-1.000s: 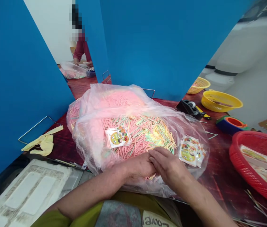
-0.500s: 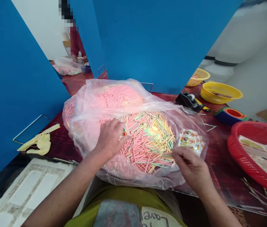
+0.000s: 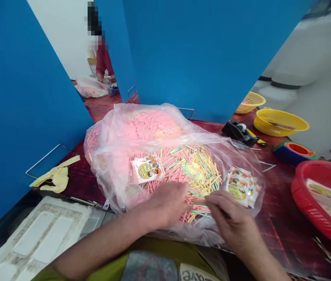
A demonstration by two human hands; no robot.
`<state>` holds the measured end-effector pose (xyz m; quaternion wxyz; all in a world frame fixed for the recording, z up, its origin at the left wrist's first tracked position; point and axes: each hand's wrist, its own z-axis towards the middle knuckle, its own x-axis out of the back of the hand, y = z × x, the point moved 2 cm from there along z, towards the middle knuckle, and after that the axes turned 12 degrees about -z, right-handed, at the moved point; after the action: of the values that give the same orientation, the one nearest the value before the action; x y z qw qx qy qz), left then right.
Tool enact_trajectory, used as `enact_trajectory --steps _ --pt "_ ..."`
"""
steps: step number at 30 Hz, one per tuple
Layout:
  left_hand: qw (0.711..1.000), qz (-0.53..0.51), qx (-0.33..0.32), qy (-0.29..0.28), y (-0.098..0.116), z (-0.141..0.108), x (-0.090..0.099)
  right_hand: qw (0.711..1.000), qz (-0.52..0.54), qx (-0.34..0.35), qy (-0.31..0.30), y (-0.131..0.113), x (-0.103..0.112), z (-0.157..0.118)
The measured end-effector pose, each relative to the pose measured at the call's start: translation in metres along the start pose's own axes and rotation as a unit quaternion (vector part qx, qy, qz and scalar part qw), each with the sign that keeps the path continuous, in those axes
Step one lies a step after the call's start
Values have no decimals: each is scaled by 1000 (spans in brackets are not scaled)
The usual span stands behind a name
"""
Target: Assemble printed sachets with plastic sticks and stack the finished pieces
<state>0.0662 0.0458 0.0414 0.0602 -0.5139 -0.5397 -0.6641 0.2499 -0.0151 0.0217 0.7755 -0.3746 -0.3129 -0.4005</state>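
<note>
One plastic bag [image 3: 106,171], holding coloured sticks [image 3: 199,168]; above it, right hand [image 3: 231,214] pinching sticks, left hand [image 3: 169,203] hovering, grip hidden from me.

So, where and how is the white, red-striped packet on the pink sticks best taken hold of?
Probably pinched by its right edge, coming from above and the right: the white, red-striped packet lies face-up on loose pink sticks, that edge uncovered, while the translucent plastic bag lies close to its left edge.
</note>
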Motion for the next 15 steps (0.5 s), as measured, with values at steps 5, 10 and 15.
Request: enact_trajectory --steps 5,10,15 --pt "955 199 100 196 -50 -3 58 993 -104 -6 -53 51 -17 -30" --pt "967 121 135 180 -91 14 66 996 -6 -88 -12 45 -2 -13" --pt "970 97 30 219 -85 7 76 970 155 -187 -2 30 5 0"
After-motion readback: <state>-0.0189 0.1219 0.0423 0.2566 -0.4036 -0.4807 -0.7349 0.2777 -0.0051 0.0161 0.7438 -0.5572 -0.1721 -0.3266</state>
